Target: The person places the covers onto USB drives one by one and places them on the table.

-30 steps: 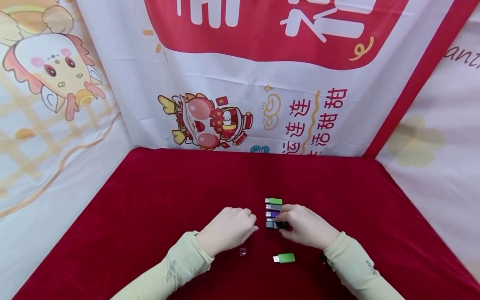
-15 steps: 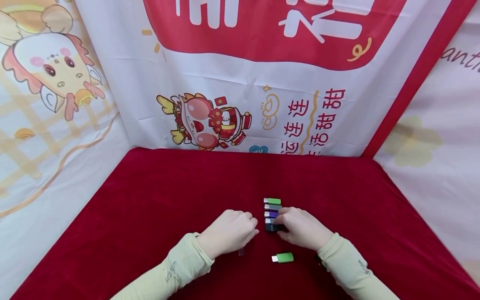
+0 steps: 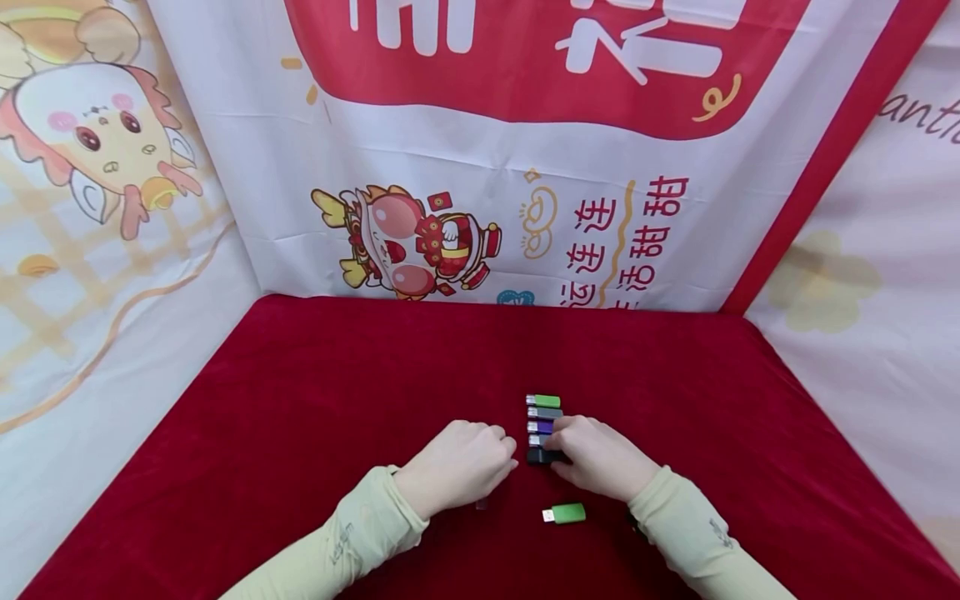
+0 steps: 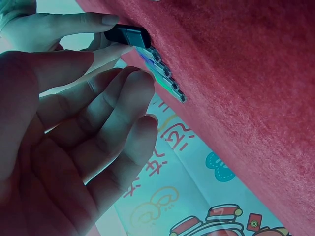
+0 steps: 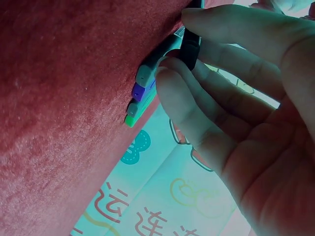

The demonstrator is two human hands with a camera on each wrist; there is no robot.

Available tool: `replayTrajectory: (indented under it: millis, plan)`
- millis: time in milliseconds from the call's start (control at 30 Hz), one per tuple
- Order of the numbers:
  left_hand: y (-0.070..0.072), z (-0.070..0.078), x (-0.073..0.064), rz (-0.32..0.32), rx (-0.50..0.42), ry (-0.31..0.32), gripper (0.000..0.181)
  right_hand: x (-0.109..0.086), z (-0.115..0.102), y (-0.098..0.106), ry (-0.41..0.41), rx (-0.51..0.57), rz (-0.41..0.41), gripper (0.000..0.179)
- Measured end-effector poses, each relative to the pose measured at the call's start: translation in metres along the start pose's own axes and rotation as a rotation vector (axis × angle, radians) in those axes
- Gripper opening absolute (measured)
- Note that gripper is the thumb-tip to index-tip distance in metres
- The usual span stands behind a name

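Observation:
Between thumb and fingers, my right hand pinches a black USB stick, seen close up in the right wrist view as a dark bar. The stick lies along the near side of a row of USB sticks. Behind it come a grey stick, a purple one, another grey one and a green one, metal plugs facing left. My left hand hovers left of the row, its fingers loosely curled around nothing in the left wrist view.
Closer to me, a separate green USB stick lies on the red cloth. A small clear cap sits partly behind my left hand. Something dark shows beside the right sleeve. A printed curtain rises behind the cloth.
The black stick has shifted slightly toward me, uncovering more of the near grey stick and lining up beside it. My right hand has moved a little with it; the left hand stays nearly still.

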State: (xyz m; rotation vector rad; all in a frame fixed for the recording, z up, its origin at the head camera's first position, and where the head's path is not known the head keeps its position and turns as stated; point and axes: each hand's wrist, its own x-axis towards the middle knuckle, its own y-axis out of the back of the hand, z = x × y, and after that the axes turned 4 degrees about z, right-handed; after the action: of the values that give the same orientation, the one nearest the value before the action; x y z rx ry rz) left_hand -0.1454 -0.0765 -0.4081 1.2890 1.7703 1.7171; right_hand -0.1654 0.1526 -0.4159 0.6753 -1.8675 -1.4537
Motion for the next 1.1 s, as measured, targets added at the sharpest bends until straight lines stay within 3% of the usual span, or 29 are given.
replayTrajectory:
  millis: [533,867,967,1100]
  plan:
    - [0.002,0.002,-0.001,-0.013,-0.004,0.007,0.027,-0.001,0.002,-0.003,0.029,-0.001,0.009,0.011]
    - [0.001,0.002,-0.002,-0.017,0.009,0.012,0.026,-0.001,-0.003,0.004,-0.057,-0.086,-0.004,0.016]
    - [0.002,0.001,-0.002,-0.020,0.005,0.017,0.025,-0.004,-0.007,0.015,-0.071,-0.041,0.000,0.015]
    - [0.003,0.000,-0.002,-0.020,0.001,0.026,0.024,-0.008,-0.012,0.031,-0.085,0.123,-0.054,0.019]
